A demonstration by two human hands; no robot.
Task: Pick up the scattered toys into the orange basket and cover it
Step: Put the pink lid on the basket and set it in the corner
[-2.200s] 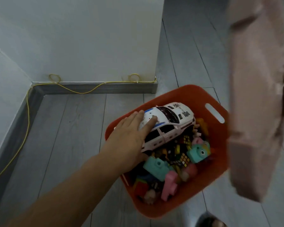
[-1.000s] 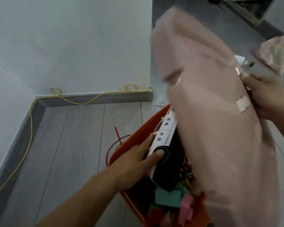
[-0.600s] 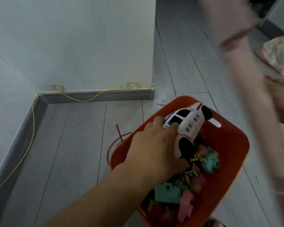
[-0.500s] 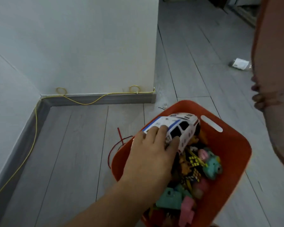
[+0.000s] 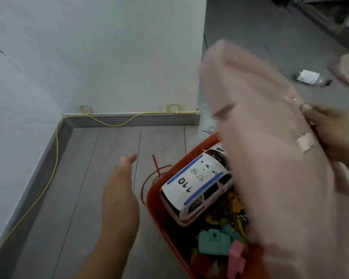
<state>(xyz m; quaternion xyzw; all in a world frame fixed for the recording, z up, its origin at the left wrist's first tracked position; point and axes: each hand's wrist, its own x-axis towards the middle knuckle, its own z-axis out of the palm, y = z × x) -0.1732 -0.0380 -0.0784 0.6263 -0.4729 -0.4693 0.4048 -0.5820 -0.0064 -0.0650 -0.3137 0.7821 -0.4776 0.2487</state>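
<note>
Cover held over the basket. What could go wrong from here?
1. The police car lies on top of the pile, near the rim of the orange basket; the pink cover may ride on it and sit crooked.
2. Only the right hand pinches the cover, at one edge; the left hand is open, off the basket, so it may land skewed.

Cloth (image 5: 270,158) blurred; it hides the right side of the basket (image 5: 155,200) and the far end of the car (image 5: 195,184). Basket cut off at frame bottom. My right hand (image 5: 334,129), pinching the cloth, runs off the right edge. My left hand (image 5: 119,198) blurred. Upper right: white packet (image 5: 308,76), too blurred to identify.
</note>
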